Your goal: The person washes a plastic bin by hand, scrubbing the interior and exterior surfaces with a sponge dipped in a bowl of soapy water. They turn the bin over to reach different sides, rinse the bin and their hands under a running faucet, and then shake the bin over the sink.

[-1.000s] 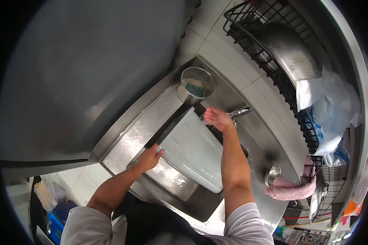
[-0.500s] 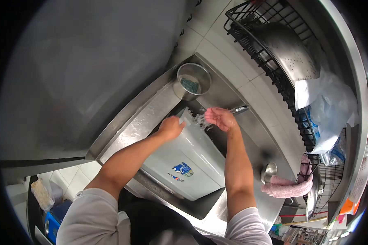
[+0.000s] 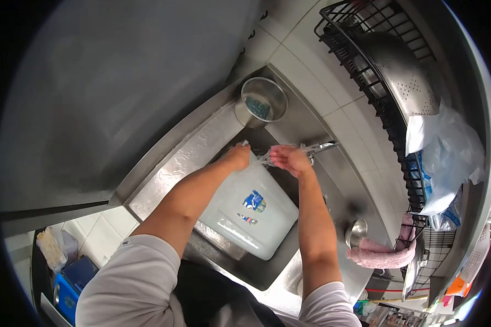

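Observation:
A pale grey-white plastic bin (image 3: 275, 218) with a blue sticker lies tilted in the steel sink (image 3: 256, 273), its sticker side facing up. My left hand (image 3: 238, 156) is closed on the bin's rim at the far end. Beside that rim, my right hand (image 3: 290, 159) is held out with palm up and fingers extended, nothing in it. Water from the tap (image 3: 326, 145) runs over the right hand and splashes toward the bin's mouth. The inside of the bin is hidden from me.
A steel pot (image 3: 247, 115) with a green scouring pad (image 3: 257, 108) stands at the sink's far corner. To the right are a small steel bowl (image 3: 357, 233) and a pink towel (image 3: 382, 256). A black wire rack (image 3: 377, 90) above holds a colander (image 3: 403, 76) and plastic bags (image 3: 450, 147).
The bin has turned, with its sticker side now more upward. My left hand has moved slightly right and away from me with the rim. The right hand has turned a little in the water.

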Demonstrator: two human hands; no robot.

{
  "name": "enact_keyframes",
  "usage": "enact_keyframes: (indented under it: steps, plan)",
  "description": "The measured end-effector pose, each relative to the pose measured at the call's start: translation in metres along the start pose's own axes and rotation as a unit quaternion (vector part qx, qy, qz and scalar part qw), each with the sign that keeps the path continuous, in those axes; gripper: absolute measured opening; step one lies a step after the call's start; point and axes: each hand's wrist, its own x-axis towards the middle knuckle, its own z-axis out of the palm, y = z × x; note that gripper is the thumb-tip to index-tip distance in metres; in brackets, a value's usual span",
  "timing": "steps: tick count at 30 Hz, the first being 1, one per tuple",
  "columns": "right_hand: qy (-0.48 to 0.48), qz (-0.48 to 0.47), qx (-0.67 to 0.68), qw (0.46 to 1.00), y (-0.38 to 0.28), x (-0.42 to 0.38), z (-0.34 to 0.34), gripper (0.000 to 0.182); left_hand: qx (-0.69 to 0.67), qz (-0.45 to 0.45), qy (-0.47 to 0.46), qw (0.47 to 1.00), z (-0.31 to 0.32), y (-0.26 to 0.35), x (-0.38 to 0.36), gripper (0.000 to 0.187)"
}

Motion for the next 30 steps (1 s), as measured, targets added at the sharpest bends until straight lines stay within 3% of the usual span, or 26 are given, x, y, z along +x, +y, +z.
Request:
enact_keyframes:
  steps: [2,4,5,6,7,8,10,11,12,14,15,16,18,19,20,21,22,23,25,26,28,29,30]
  plan:
    - [0.048,-0.019,0.022,0.998,0.004,0.004,-0.012,0.022,0.036,0.03,0.006,0.999,0.008,-0.002,-0.002,0.04]
    - [0.021,-0.083,0.072,0.994,0.01,0.009,-0.028,0.023,0.139,0.128,0.102,0.977,0.005,0.004,-0.014,0.049]
    - [0.07,-0.074,0.097,0.99,-0.001,-0.001,-0.013,0.024,0.139,0.128,0.101,0.977,0.002,0.01,-0.017,0.049]
    - [0.071,-0.073,0.098,0.99,-0.01,-0.012,-0.001,0.024,0.032,0.128,0.09,0.987,-0.001,0.02,-0.019,0.038]
    - [-0.013,-0.036,0.067,0.997,-0.015,-0.022,0.008,0.024,-0.077,0.126,0.076,0.986,0.0,0.027,-0.02,0.028]
    - [-0.098,0.0,0.034,0.995,-0.02,-0.03,0.014,0.025,-0.079,0.126,0.076,0.986,0.006,0.028,-0.014,0.028]
    - [-0.136,0.022,0.013,0.99,-0.026,-0.04,0.02,0.025,-0.251,0.152,-0.041,0.955,0.024,0.024,0.008,0.02]
    - [-0.172,0.045,-0.004,0.984,-0.025,-0.044,0.021,0.025,-0.344,0.115,-0.013,0.932,0.034,0.032,0.01,0.014]
    - [-0.171,0.046,-0.004,0.984,-0.023,-0.043,0.017,0.025,-0.345,0.115,-0.015,0.931,0.041,0.043,0.014,0.014]
    - [-0.071,0.003,-0.025,0.997,-0.024,-0.036,0.004,0.025,-0.597,-0.054,-0.135,0.789,0.048,0.059,0.021,0.018]
    - [-0.024,-0.022,0.015,0.999,-0.014,-0.025,-0.009,0.025,-0.543,-0.061,-0.142,0.825,0.019,0.071,0.002,0.027]
    - [-0.023,-0.021,0.016,0.999,-0.012,-0.02,-0.013,0.025,-0.543,-0.062,-0.143,0.825,0.008,0.074,-0.004,0.027]
    - [0.049,-0.094,0.093,0.99,-0.01,-0.015,-0.016,0.023,-0.39,0.002,-0.098,0.916,0.002,0.073,-0.005,0.027]
    - [0.064,-0.113,0.132,0.983,-0.007,-0.01,-0.015,0.023,-0.389,0.0,-0.1,0.916,0.0,0.069,-0.009,0.027]
    - [0.064,-0.11,0.135,0.983,-0.006,-0.01,-0.013,0.023,-0.259,0.021,-0.04,0.965,0.002,0.062,-0.012,0.026]
    - [-0.007,-0.094,0.121,0.988,-0.009,-0.012,-0.01,0.023,-0.124,0.045,0.022,0.991,0.005,0.052,-0.013,0.026]
    - [-0.08,-0.078,0.106,0.988,-0.012,-0.013,-0.007,0.023,-0.11,0.069,0.061,0.99,0.008,0.038,-0.017,0.022]
    - [-0.082,-0.077,0.109,0.988,-0.007,-0.015,-0.001,0.023,-0.095,0.091,0.099,0.986,0.014,0.02,-0.025,0.02]
    - [-0.223,0.051,-0.105,0.968,0.002,-0.02,0.014,0.023,-0.032,0.055,0.16,0.985,-0.002,0.002,-0.057,0.033]
    - [-0.227,0.051,-0.104,0.967,0.003,-0.018,0.014,0.023,-0.03,0.052,0.16,0.985,-0.002,-0.007,-0.07,0.033]
    - [-0.151,0.089,-0.357,0.918,0.003,-0.016,0.008,0.024,-0.046,0.017,0.152,0.987,0.002,-0.025,-0.097,0.051]
    - [-0.089,0.038,-0.288,0.953,0.014,-0.005,-0.005,0.025,-0.046,-0.035,0.114,0.992,0.009,-0.032,-0.114,0.055]
    - [-0.092,0.037,-0.288,0.953,0.01,-0.003,-0.006,0.025,-0.044,-0.085,0.074,0.993,0.017,-0.04,-0.131,0.059]
